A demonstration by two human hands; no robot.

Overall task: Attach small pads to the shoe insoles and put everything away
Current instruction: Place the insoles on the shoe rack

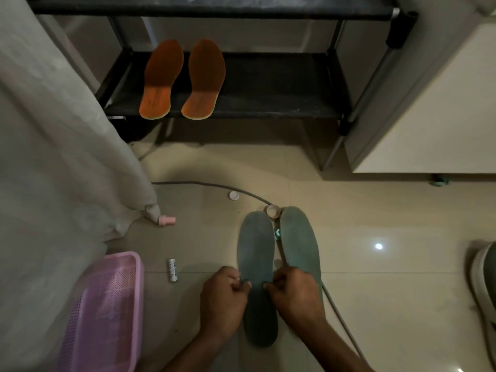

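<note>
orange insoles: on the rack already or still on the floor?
On the rack. Both orange insoles lie flat, side by side, on the black shelf, heels at its front edge. Neither hand touches them.

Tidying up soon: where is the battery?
Head view: the battery lies on the floor, left of the left hand, right of the pink basket.

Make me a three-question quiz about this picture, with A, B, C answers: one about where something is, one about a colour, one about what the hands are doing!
1. Where are the orange insoles?
A. in the basket
B. on the black rack shelf
C. on the floor

2. What colour is the basket?
A. pink
B. yellow
C. blue

3. What are the hands doing?
A. hanging free
B. holding the battery
C. pinching a green insole

Answers:
1 B, they lie side by side on the shelf.
2 A, its mesh looks pink.
3 C, the left hand and right hand pinch the left green insole.
</note>
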